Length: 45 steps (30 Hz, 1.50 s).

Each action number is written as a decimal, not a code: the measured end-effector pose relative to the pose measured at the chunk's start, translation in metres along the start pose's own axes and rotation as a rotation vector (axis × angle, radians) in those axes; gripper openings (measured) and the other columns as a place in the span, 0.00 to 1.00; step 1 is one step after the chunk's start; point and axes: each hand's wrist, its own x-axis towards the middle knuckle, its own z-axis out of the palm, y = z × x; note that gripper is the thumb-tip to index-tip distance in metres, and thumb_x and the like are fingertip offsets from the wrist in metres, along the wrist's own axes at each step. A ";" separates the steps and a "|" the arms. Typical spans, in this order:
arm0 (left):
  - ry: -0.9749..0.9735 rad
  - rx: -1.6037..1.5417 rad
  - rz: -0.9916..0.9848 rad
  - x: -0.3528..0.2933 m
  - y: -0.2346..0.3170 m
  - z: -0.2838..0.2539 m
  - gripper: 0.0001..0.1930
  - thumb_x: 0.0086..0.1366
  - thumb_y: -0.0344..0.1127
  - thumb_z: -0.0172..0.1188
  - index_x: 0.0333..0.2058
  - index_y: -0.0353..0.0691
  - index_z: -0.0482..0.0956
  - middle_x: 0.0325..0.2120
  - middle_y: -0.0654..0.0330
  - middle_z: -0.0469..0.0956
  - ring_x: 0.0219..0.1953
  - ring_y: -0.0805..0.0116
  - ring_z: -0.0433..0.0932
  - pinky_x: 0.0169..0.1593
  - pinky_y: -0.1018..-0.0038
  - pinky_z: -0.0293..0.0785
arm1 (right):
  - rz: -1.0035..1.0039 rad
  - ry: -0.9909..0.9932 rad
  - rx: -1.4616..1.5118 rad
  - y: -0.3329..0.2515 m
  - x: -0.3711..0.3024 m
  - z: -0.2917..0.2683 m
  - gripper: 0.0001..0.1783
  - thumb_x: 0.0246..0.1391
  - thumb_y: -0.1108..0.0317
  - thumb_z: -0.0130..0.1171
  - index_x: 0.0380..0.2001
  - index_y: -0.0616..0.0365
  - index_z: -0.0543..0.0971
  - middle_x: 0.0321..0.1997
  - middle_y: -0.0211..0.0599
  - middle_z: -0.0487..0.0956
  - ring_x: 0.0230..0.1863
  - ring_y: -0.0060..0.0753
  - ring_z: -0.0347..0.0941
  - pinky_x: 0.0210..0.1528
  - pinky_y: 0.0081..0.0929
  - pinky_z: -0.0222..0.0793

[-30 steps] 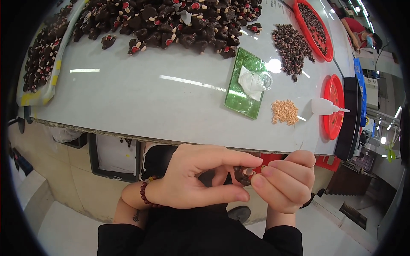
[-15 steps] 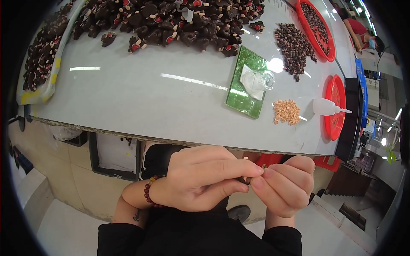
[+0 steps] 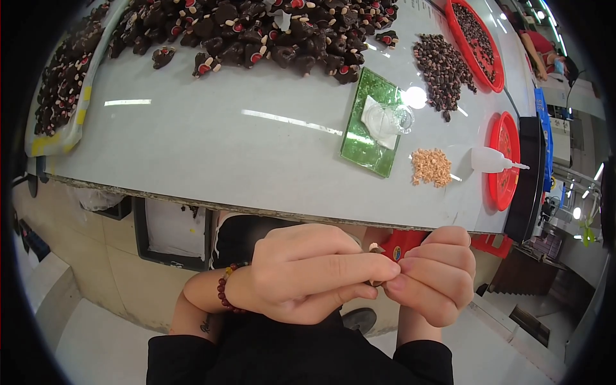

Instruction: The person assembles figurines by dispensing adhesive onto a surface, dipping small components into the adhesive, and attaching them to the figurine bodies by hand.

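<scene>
Over my lap, just off the table's front edge, both my hands meet fingertip to fingertip. My left hand (image 3: 317, 273) pinches a small dark-brown figure piece (image 3: 377, 249) with a pale tip; most of it is hidden behind the fingers. My right hand (image 3: 439, 276) is closed, its thumb and forefinger pressed together against the left fingertips. Whatever it grips there is too small or covered to make out. On the table ahead lies a large heap of dark-brown figure pieces (image 3: 282, 54) with red and cream parts.
A green plate (image 3: 359, 154) carries white tissue and a small clear glass dish (image 3: 401, 120). Beside it are a pile of tan bits (image 3: 431, 168), a pile of small brown parts (image 3: 443, 77), red trays (image 3: 494, 80) and a white squeeze bottle (image 3: 487, 160). At left stands a filled tray (image 3: 80, 125).
Both hands have shifted slightly, the fingertips a little lower. The brown piece has turned somewhat, and more of its upper end shows above my left forefinger.
</scene>
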 end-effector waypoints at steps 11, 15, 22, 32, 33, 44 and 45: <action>0.026 -0.003 0.050 0.003 -0.002 0.005 0.19 0.46 0.38 0.73 0.36 0.36 0.81 0.24 0.63 0.78 0.20 0.73 0.73 0.22 0.81 0.65 | 0.021 0.002 -0.001 -0.007 0.001 -0.002 0.14 0.33 0.77 0.67 0.29 0.51 0.79 0.32 0.23 0.73 0.31 0.22 0.69 0.28 0.20 0.65; 0.021 0.006 0.060 0.004 -0.002 0.006 0.17 0.47 0.38 0.72 0.35 0.37 0.82 0.23 0.64 0.77 0.20 0.74 0.72 0.21 0.81 0.64 | 0.025 -0.005 0.002 -0.008 -0.001 -0.002 0.15 0.33 0.77 0.67 0.29 0.51 0.79 0.33 0.23 0.72 0.31 0.22 0.69 0.29 0.21 0.65; 0.004 0.001 0.088 0.002 -0.001 0.004 0.13 0.50 0.38 0.70 0.34 0.40 0.83 0.22 0.64 0.75 0.19 0.74 0.71 0.20 0.81 0.63 | 0.073 -0.025 0.041 -0.012 -0.004 -0.003 0.15 0.32 0.77 0.67 0.29 0.51 0.79 0.33 0.23 0.72 0.31 0.23 0.68 0.29 0.21 0.65; -0.072 0.064 0.027 0.006 0.010 -0.013 0.12 0.47 0.38 0.72 0.29 0.41 0.83 0.20 0.65 0.77 0.18 0.73 0.72 0.20 0.79 0.64 | 0.025 -0.015 0.093 -0.011 -0.001 0.002 0.16 0.31 0.75 0.69 0.29 0.50 0.78 0.33 0.23 0.72 0.31 0.23 0.69 0.30 0.23 0.66; -0.080 0.100 0.029 0.010 0.010 -0.022 0.12 0.47 0.38 0.72 0.29 0.41 0.83 0.20 0.65 0.77 0.18 0.73 0.72 0.20 0.79 0.64 | 0.004 -0.022 0.056 -0.009 -0.002 0.002 0.17 0.31 0.74 0.70 0.29 0.50 0.78 0.32 0.23 0.73 0.31 0.24 0.69 0.30 0.24 0.66; 0.686 1.401 -0.073 0.055 0.038 -0.253 0.11 0.57 0.35 0.65 0.39 0.40 0.82 0.17 0.71 0.65 0.19 0.84 0.59 0.23 0.85 0.56 | 0.071 0.083 0.102 0.000 -0.018 -0.001 0.04 0.50 0.65 0.61 0.28 0.46 0.76 0.25 0.22 0.73 0.24 0.23 0.68 0.25 0.22 0.61; 0.708 1.446 -0.091 0.060 0.038 -0.258 0.11 0.57 0.37 0.65 0.39 0.41 0.82 0.16 0.71 0.64 0.19 0.84 0.59 0.23 0.85 0.56 | 0.064 0.067 0.101 0.001 -0.018 0.000 0.04 0.49 0.65 0.62 0.27 0.47 0.76 0.25 0.22 0.73 0.24 0.23 0.68 0.25 0.22 0.60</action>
